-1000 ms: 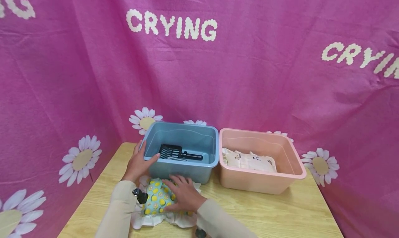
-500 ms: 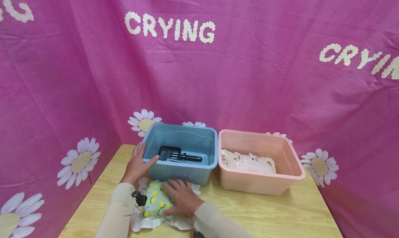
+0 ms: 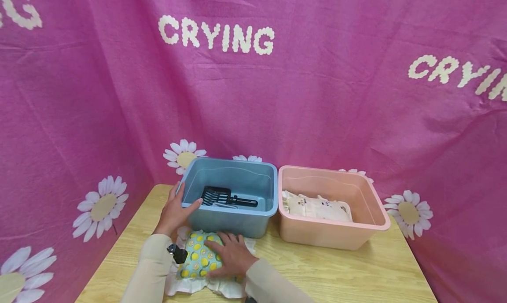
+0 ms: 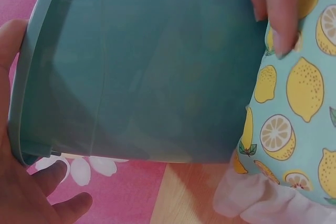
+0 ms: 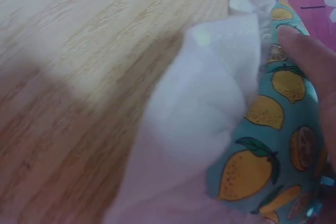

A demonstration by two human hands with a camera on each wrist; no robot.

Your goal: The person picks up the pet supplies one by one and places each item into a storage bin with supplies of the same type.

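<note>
My left hand grips the front left corner of a blue plastic bin, its thumb over the rim and its fingers along the outside. Inside that bin lies a black slotted scoop. Directly in front, a small cushion with a lemon print and a white ruffled edge lies on the table, close against the bin's front wall. My right hand rests on the cushion's right half with fingers spread. In the right wrist view the white ruffle spreads over the wood beside the cushion's lemon fabric.
A pink bin stands just right of the blue one and holds a cream printed cloth item. Both stand on a light wood table. A magenta curtain with daisies and lettering surrounds the table's back and sides.
</note>
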